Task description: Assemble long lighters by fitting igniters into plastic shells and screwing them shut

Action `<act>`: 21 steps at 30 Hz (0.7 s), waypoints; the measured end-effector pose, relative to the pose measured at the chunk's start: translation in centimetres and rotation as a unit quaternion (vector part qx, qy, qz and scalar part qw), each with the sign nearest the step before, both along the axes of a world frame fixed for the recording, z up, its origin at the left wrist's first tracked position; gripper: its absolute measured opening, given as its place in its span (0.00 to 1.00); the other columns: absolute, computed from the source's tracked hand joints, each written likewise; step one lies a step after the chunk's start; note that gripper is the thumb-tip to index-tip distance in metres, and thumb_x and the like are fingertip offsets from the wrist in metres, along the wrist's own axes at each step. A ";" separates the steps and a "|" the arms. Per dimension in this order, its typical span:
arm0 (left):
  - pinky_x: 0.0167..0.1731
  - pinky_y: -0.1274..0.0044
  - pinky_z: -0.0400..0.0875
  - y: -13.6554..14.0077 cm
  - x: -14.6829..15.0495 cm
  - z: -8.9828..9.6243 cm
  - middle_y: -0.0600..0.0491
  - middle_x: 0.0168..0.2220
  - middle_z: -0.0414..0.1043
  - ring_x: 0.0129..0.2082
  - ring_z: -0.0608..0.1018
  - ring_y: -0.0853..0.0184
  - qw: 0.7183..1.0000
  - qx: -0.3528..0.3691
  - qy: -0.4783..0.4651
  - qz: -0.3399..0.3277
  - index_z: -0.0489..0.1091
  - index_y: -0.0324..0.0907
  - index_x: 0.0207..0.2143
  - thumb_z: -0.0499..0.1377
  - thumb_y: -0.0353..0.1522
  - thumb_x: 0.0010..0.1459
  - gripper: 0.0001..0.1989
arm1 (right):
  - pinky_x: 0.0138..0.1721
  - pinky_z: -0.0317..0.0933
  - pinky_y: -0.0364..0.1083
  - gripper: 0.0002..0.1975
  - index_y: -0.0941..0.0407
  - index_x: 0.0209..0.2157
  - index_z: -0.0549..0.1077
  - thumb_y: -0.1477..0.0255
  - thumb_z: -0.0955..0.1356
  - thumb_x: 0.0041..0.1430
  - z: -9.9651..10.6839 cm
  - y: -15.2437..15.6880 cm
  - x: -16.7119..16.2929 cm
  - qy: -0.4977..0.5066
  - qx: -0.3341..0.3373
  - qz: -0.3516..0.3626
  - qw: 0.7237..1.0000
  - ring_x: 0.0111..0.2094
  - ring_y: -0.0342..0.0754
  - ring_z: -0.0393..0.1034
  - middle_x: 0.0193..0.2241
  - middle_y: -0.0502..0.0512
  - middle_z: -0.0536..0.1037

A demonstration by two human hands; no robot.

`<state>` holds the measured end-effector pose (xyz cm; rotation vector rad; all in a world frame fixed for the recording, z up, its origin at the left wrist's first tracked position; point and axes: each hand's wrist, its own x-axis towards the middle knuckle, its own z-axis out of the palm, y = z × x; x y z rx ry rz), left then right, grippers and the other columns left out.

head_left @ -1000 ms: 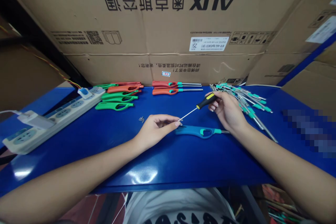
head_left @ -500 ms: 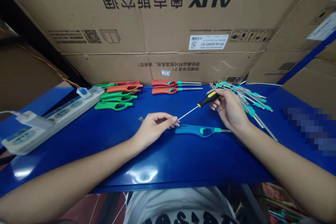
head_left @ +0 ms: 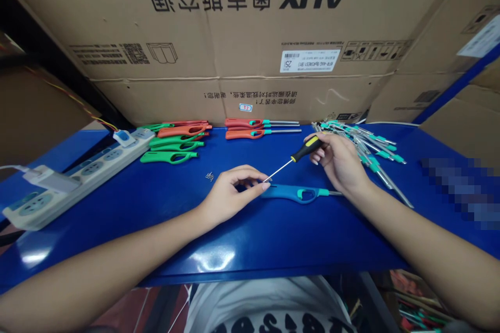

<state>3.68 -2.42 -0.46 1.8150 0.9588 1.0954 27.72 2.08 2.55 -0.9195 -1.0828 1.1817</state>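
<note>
A blue gas lighter (head_left: 287,193) with a turquoise trigger and a metal tube lies on the blue table in front of me. My left hand (head_left: 234,190) is closed at its handle end, thumb on the near side and fingers on the far side, hiding that end. In my right hand (head_left: 341,161) is a screwdriver (head_left: 307,148) with a black and yellow handle. Its shaft slants down to the left, and the tip reaches between my left thumb and fingers. Whether a screw sits at the tip, I cannot tell. Several small screws (head_left: 210,176) lie left of my left hand.
Green and orange lighter handles (head_left: 170,157) are piled at the back left. Red lighters with tubes (head_left: 246,135) lie at the back middle, metal tubes with turquoise parts (head_left: 375,164) at the right. A power strip (head_left: 84,177) runs along the left. A cardboard box (head_left: 234,62) stands behind.
My left thumb and fingers have moved slightly apart around the screwdriver tip, and the thumb has come over the lighter's end. The screwdriver has shifted slightly left and down.
</note>
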 end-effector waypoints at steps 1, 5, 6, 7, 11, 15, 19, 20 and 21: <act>0.34 0.77 0.73 0.0 0.0 0.0 0.49 0.37 0.79 0.35 0.78 0.67 1.000 0.012 0.008 0.005 0.80 0.40 0.37 0.66 0.33 0.59 0.06 | 0.21 0.52 0.42 0.08 0.57 0.26 0.78 0.68 0.70 0.52 0.0 0.0 0.0 -0.001 0.000 -0.001 1.000 0.20 0.40 0.54 0.16 0.46 0.59; 0.35 0.77 0.74 0.1 -0.2 0.1 0.50 0.37 0.80 0.34 0.79 0.67 0.999 0.035 0.017 0.005 0.81 0.41 0.36 0.67 0.31 0.58 0.04 | 0.21 0.53 0.43 0.08 0.56 0.27 0.79 0.68 0.69 0.53 -0.1 0.1 0.1 0.001 0.005 -0.008 1.000 0.20 0.41 0.54 0.17 0.47 0.59; 0.35 0.77 0.74 0.1 -0.2 0.1 0.50 0.37 0.80 0.34 0.79 0.67 0.999 0.037 0.016 0.004 0.81 0.41 0.36 0.67 0.31 0.57 0.04 | 0.21 0.53 0.43 0.08 0.56 0.27 0.79 0.68 0.69 0.53 -0.1 0.2 0.2 0.000 0.008 -0.007 1.000 0.20 0.41 0.54 0.17 0.47 0.59; 0.35 0.77 0.74 0.1 -0.2 0.0 0.50 0.37 0.80 0.34 0.79 0.67 0.999 0.038 0.016 0.004 0.81 0.41 0.36 0.67 0.31 0.57 0.04 | 0.21 0.53 0.43 0.08 0.56 0.27 0.79 0.68 0.69 0.54 -0.1 0.2 0.2 -0.002 0.012 -0.006 1.000 0.20 0.41 0.54 0.17 0.47 0.60; 0.34 0.76 0.74 0.2 -0.2 -0.1 0.50 0.37 0.81 0.34 0.79 0.67 0.999 0.033 0.023 0.012 0.81 0.42 0.36 0.68 0.33 0.57 0.05 | 0.21 0.54 0.43 0.08 0.56 0.27 0.78 0.67 0.69 0.53 -0.2 0.1 0.2 -0.013 0.015 -0.001 1.000 0.20 0.41 0.54 0.17 0.46 0.59; 0.34 0.77 0.72 0.2 -0.1 -0.1 0.50 0.36 0.81 0.33 0.79 0.67 0.999 0.033 0.024 0.016 0.81 0.42 0.35 0.67 0.33 0.57 0.04 | 0.20 0.53 0.43 0.08 0.56 0.26 0.79 0.68 0.69 0.53 -0.1 0.0 0.1 -0.006 0.004 -0.002 1.000 0.20 0.41 0.54 0.16 0.46 0.58; 0.34 0.77 0.71 0.1 -0.1 0.0 0.51 0.35 0.81 0.33 0.79 0.67 0.999 0.035 0.025 0.017 0.81 0.42 0.34 0.67 0.32 0.58 0.03 | 0.20 0.53 0.43 0.08 0.57 0.26 0.79 0.69 0.69 0.54 -0.1 0.0 0.1 0.007 0.006 0.001 1.000 0.20 0.41 0.54 0.16 0.47 0.59; 0.34 0.77 0.71 0.1 -0.1 0.1 0.51 0.35 0.81 0.33 0.79 0.67 0.999 0.035 0.026 0.018 0.81 0.42 0.33 0.67 0.32 0.58 0.03 | 0.20 0.53 0.43 0.08 0.57 0.26 0.79 0.69 0.69 0.54 -0.1 0.0 0.1 0.008 0.007 0.002 1.000 0.19 0.41 0.54 0.16 0.47 0.59; 0.33 0.77 0.71 0.1 -0.1 0.1 0.51 0.35 0.81 0.33 0.79 0.67 0.999 0.033 0.028 0.019 0.81 0.42 0.33 0.67 0.32 0.58 0.03 | 0.20 0.53 0.43 0.07 0.57 0.26 0.79 0.69 0.69 0.54 0.0 0.0 0.2 0.007 0.009 0.003 1.000 0.19 0.41 0.54 0.16 0.47 0.59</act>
